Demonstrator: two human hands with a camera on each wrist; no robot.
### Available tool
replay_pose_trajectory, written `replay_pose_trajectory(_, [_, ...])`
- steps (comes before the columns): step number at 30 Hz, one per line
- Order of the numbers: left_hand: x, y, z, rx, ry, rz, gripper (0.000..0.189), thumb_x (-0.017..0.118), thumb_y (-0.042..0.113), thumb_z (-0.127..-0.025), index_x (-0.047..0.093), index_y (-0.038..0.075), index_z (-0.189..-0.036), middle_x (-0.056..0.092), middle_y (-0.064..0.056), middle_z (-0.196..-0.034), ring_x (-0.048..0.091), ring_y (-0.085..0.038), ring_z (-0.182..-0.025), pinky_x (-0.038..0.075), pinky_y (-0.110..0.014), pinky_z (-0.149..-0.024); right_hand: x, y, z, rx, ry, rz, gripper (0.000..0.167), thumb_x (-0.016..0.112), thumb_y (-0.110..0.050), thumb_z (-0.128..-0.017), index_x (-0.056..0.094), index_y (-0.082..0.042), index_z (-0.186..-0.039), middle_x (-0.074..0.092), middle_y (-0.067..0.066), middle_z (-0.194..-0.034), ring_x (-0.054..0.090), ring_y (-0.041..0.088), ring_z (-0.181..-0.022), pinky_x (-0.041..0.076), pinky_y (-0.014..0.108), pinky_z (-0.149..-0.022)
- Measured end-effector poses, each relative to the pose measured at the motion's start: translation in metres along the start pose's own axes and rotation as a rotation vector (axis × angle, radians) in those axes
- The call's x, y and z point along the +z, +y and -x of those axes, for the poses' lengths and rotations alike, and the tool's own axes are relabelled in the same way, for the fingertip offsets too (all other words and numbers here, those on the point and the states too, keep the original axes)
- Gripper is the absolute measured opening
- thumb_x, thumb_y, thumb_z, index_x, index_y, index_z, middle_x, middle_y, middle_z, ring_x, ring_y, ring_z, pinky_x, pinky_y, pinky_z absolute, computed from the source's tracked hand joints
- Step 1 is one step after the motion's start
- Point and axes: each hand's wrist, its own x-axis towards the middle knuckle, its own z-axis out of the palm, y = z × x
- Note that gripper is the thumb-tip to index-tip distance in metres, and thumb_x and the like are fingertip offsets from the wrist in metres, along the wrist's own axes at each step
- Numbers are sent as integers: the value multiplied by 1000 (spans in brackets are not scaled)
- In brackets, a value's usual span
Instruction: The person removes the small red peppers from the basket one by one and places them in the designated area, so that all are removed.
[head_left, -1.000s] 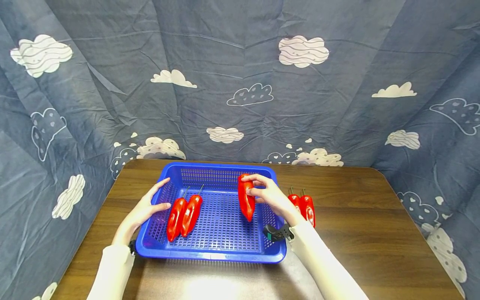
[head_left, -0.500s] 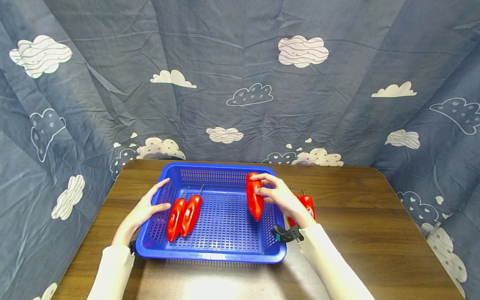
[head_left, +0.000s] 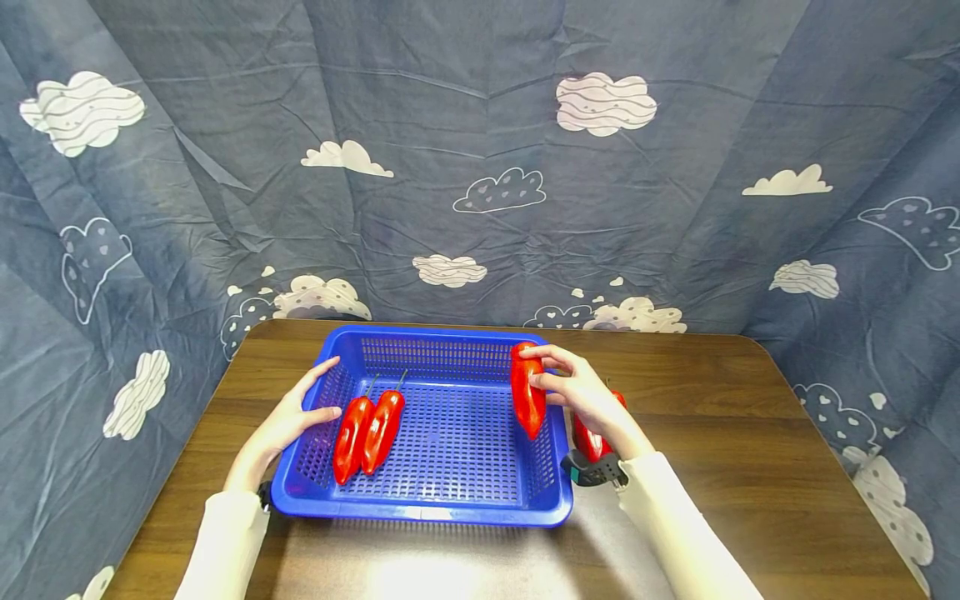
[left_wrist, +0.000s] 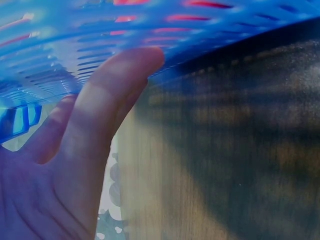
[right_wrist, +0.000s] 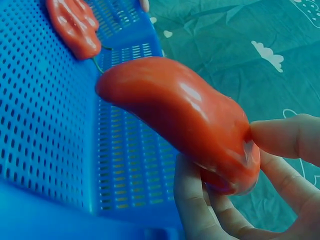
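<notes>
My right hand (head_left: pixel 581 396) pinches a glossy red pepper (head_left: pixel 528 396) near its upper end. That pepper hangs pointed end down over the right side of a blue slotted basket (head_left: pixel 420 512). In the right wrist view the same pepper (right_wrist: pixel 185 110) sits between thumb and fingers. My left hand (head_left: pixel 281 425) holds the basket's left rim, its thumb over the edge; in the left wrist view other fingers (left_wrist: pixel 95 105) lie against the outer wall. Two red peppers with green stems, a left one (head_left: pixel 351 442) and a right one (head_left: pixel 384 433), lie side by side inside the basket's left part.
More red peppers (head_left: pixel 587 437) lie on the wooden table (head_left: pixel 720 433) right of the basket, partly hidden by the right hand and wrist. A dark cloth (head_left: pixel 480 125) with cloud patterns hangs behind and beside the table.
My right hand has moved to the right with the pepper, from over the basket's inside toward its right wall. The left hand and the basket have stayed put.
</notes>
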Motion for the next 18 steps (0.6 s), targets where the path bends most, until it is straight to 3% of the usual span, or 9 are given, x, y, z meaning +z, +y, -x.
replay_pose_trajectory(18, [1, 1, 1, -4, 3, 20, 74, 61, 2, -88, 21, 7, -150, 30, -35, -143, 41, -51, -121, 48, -28, -83, -19, 8, 8, -1, 28, -40, 38, 55, 1, -92, 49, 8, -129, 52, 18, -106, 59, 15, -83, 53, 31, -70])
